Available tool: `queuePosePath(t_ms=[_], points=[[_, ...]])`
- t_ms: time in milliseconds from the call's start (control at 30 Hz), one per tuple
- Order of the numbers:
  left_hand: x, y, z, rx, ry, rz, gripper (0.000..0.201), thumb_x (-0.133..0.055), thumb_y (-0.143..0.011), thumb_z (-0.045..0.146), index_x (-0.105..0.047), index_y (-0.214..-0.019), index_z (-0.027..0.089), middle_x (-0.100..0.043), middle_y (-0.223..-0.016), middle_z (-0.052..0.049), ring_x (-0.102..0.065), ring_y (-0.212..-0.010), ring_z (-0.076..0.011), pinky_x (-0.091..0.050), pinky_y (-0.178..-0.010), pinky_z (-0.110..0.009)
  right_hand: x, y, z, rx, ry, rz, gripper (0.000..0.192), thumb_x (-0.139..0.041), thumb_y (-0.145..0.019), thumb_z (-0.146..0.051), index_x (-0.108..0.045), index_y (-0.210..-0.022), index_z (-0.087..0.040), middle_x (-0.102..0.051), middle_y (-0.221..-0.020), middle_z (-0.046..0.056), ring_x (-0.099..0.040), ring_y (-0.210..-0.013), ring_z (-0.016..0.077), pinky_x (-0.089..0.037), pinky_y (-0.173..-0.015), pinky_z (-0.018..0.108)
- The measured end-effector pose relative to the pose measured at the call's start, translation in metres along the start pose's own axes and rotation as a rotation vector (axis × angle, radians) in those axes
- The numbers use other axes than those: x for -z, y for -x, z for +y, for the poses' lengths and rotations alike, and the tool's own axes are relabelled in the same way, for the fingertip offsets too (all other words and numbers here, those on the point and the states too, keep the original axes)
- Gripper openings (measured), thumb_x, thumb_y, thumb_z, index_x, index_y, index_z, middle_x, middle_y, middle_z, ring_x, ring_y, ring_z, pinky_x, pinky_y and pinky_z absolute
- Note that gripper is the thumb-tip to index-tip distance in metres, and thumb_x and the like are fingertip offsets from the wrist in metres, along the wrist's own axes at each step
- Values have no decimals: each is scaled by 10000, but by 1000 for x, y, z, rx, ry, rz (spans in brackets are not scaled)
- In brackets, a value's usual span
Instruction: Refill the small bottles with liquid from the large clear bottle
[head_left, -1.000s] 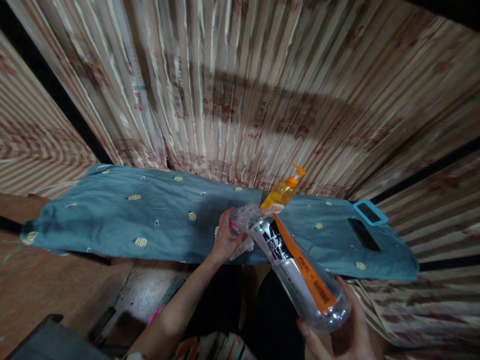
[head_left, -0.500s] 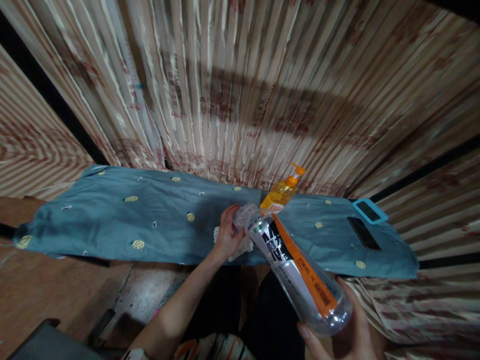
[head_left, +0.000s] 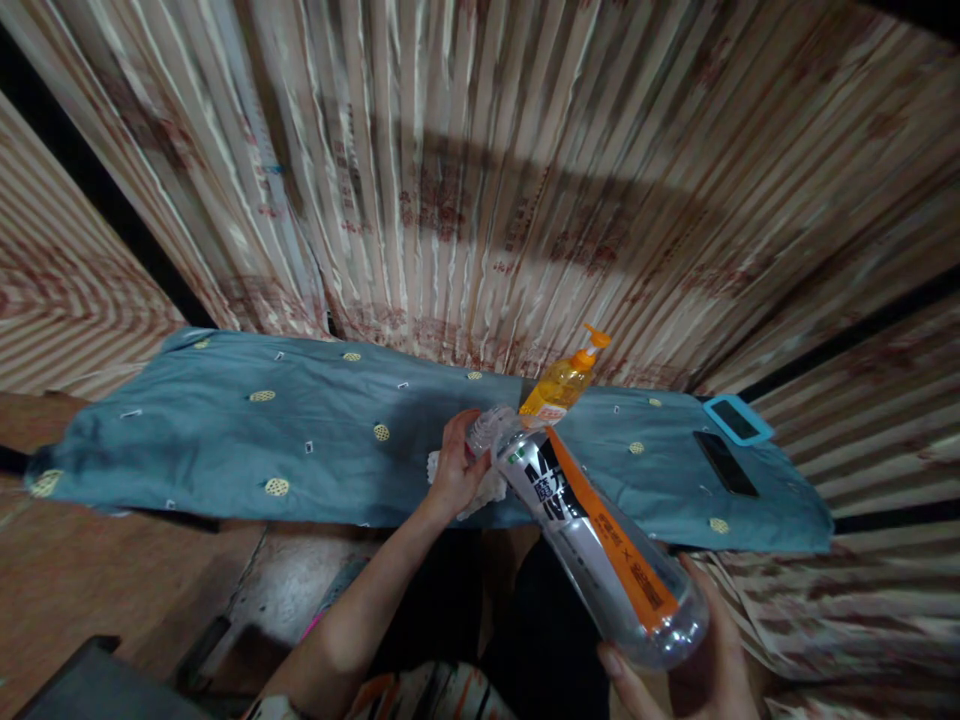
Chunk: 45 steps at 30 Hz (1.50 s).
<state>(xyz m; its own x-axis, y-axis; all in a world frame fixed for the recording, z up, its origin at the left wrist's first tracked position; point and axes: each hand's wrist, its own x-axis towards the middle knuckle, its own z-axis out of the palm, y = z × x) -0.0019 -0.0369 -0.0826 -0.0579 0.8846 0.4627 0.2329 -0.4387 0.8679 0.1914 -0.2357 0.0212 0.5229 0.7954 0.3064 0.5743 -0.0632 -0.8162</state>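
The left hand [head_left: 456, 480] is reaching over the table [head_left: 202, 430] and keeping its fingers wrapped around a clear plastic container [head_left: 491, 428], while a crumpled white cloth [head_left: 491, 492] is lying at four o'clock from that hand. The large clear bottle [head_left: 600, 540], with its silver and orange label, is slanting in front of the person, its neck pointing between ten and eleven o'clock; neck and container are overlapping in view, so whether they are touching is hard to tell. The right hand [head_left: 716, 650] is clamping its fingers and thumb on the bottle's base, toward half past four. From the bottle, an amber pump bottle [head_left: 559, 390] is standing near twelve o'clock, and a black phone [head_left: 726, 463] and blue-framed object [head_left: 739, 420] are lying at two o'clock.
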Motion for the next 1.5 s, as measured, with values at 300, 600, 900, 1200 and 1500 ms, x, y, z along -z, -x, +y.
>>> queuePosePath(t_ms=[300, 600, 900, 1200, 1500], points=[[-1, 0, 1, 23, 7, 7, 536, -710, -858, 370, -535, -1340, 214, -598, -1359, -138, -558, -1309, -318, -432, -1152, -525, 0, -1, 13, 86, 28, 33, 964, -771, -746, -687, -488, -1506, -166, -653, -1333, 174, -717, -1040, 337, -605, -773, 403], [-1, -3, 2, 15, 5, 8, 526, -699, -858, 381, -537, -1331, 218, -611, -1336, -130, -568, -1279, -308, -444, -1137, -515, -5, 3, 12, -23, -69, 34, 979, -822, -703, -615, -475, -1494, -156, -628, -1386, 190, -708, -1055, 326, -592, -733, 349], [-1, -4, 0, -5, -4, 18, 535, -698, -858, 408, -540, -1329, 208, -610, -1323, -134, -575, -1274, -309, -459, -1130, -507, -11, 6, 14, -115, -168, 41, 1023, -838, -696, -594, -428, -1524, -155, -607, -1399, 209, -665, -1173, 364, -585, -869, 417], [-3, -3, 0, -17, -4, 44, 490, -680, -874, 401, -549, -1314, 231, -622, -1283, -126, -593, -1235, -309, -494, -1085, -516, -9, 2, 14, -101, -117, 59, 1017, -827, -684, -643, -474, -1495, -141, -634, -1338, 192, -660, -1129, 360, -574, -826, 404], [-2, -2, 1, 13, 5, 12, 521, -704, -855, 382, -543, -1319, 211, -609, -1326, -141, -570, -1281, -317, -456, -1130, -525, -7, 1, 16, -71, -94, 55, 1009, -823, -696, -640, -480, -1494, -125, -605, -1401, 206, -631, -1229, 398, -583, -891, 440]])
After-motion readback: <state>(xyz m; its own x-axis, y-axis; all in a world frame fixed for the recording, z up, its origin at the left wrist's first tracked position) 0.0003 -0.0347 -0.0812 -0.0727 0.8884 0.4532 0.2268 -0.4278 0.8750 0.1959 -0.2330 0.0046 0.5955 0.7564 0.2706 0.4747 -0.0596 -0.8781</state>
